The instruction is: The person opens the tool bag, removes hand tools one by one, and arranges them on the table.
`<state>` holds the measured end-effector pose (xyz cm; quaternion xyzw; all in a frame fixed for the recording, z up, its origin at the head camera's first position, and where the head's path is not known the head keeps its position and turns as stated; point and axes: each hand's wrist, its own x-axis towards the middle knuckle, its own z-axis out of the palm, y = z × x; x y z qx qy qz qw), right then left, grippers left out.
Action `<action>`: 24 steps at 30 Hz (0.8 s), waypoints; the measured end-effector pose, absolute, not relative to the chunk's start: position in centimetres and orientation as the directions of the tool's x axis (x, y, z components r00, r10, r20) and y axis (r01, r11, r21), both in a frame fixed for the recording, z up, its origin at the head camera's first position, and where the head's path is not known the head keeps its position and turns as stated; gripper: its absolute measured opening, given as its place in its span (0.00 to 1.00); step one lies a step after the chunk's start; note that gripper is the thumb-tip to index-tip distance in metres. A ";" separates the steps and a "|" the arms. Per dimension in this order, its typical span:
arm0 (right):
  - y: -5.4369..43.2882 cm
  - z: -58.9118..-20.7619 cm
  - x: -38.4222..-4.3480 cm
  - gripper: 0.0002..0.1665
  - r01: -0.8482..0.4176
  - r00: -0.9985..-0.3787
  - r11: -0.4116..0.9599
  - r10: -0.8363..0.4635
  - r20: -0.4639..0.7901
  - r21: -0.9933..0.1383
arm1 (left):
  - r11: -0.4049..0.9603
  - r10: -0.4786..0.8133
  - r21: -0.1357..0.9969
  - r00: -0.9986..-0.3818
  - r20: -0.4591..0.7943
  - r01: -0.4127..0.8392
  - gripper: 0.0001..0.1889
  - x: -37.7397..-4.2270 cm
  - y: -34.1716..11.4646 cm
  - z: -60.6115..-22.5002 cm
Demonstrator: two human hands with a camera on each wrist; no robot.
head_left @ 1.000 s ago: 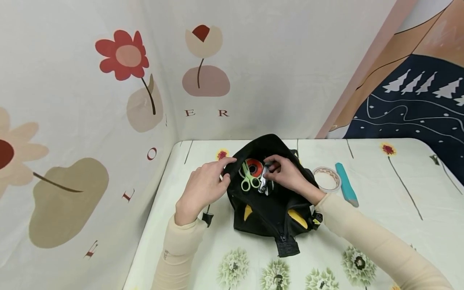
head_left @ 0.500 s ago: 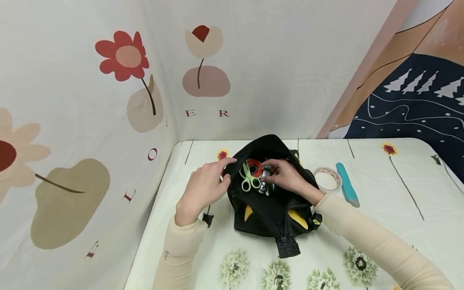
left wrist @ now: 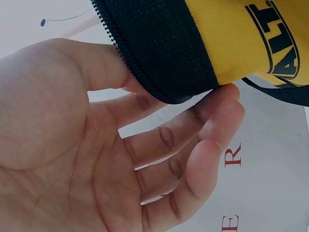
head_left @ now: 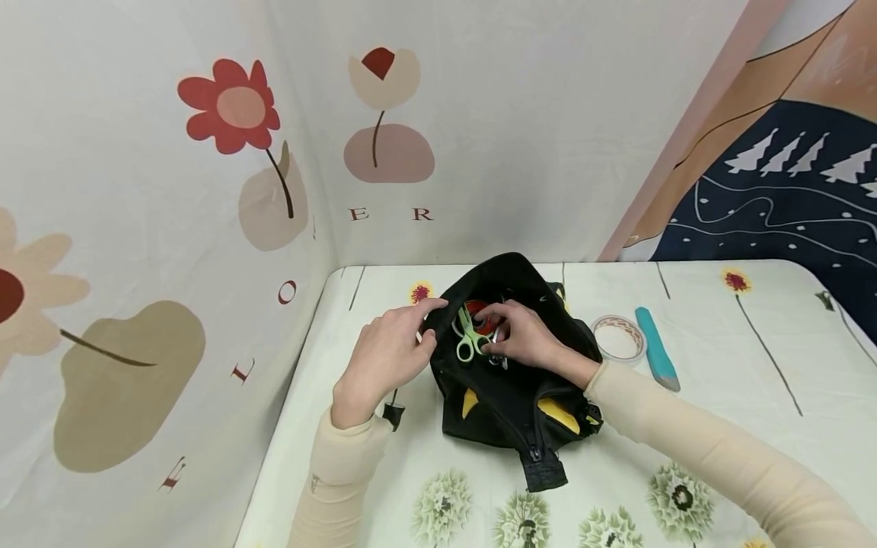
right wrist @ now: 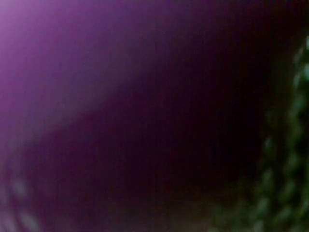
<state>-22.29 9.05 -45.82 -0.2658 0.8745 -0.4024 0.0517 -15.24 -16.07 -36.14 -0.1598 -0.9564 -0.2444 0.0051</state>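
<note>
A black tool bag [head_left: 507, 396] with yellow panels lies with its mouth spread wide. My left hand [head_left: 387, 350] pinches the left rim; in the left wrist view, the thumb and fingers lie on either side of the zipped edge [left wrist: 140, 53]. Inside the bag are light-green-handled scissors [head_left: 468, 339], a red tape roll [head_left: 471, 310] and a silver metal item [head_left: 499, 360], partly covered. My right hand [head_left: 527, 335] reaches into the mouth, fingers over the tape roll and thumb beside the scissors' handle. Whether it grips anything is hidden. Darkness and blur fill the right wrist view.
Right of the bag, a roll of clear tape [head_left: 619, 318] lies on the flowered tablecloth [head_left: 733, 350]. A teal, flat-handled tool [head_left: 655, 346] lies beside that roll. Fabric-covered walls [head_left: 514, 152] rise behind and to the left of the table.
My right hand has moved left inside the bag, from the silver item to the red tape roll and scissors, covering more of both the roll and the item. My left hand stays on the rim.
</note>
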 end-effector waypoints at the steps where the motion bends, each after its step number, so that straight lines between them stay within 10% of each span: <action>1: 9.0 -45.9 -22.3 0.29 -0.427 -0.849 0.531 -0.514 0.122 -0.732 | 0.829 0.304 0.467 -0.949 0.087 0.308 0.26 -15.2 -16.1 -36.1; 24: 8.2 -46.5 -22.7 0.28 -0.467 -0.827 0.586 -0.554 0.093 -0.663 | 0.827 0.308 0.463 -0.946 0.098 0.317 0.26 -15.1 -16.0 -36.1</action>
